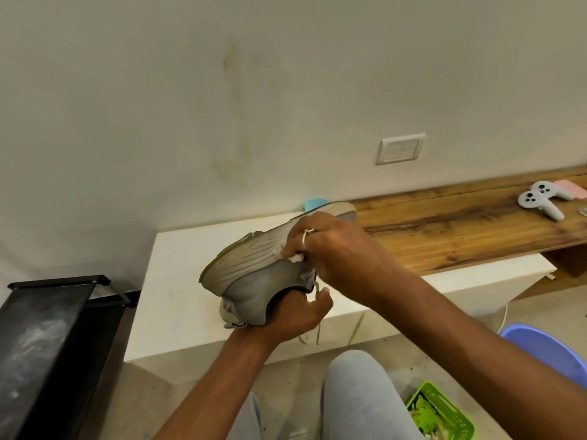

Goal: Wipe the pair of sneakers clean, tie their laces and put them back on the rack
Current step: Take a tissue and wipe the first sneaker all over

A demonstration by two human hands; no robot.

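A grey sneaker (254, 265) is held on its side above the white cabinet (178, 281), sole turned away toward the wall. My left hand (295, 315) grips it from below with fingers inside the ankle opening. My right hand (333, 252) pinches a small white wipe (297, 258) against the sneaker's side near the laces. Loose laces (314, 331) dangle under the left hand. A second grey sneaker (230, 314) peeks out beneath the held one; most of it is hidden.
A black shoe rack (54, 328) stands at the left. A wooden bench (460, 230) at the right carries a grey game controller (540, 200). A purple basin (549, 347) and a green basket (441, 414) sit on the floor beside my knees.
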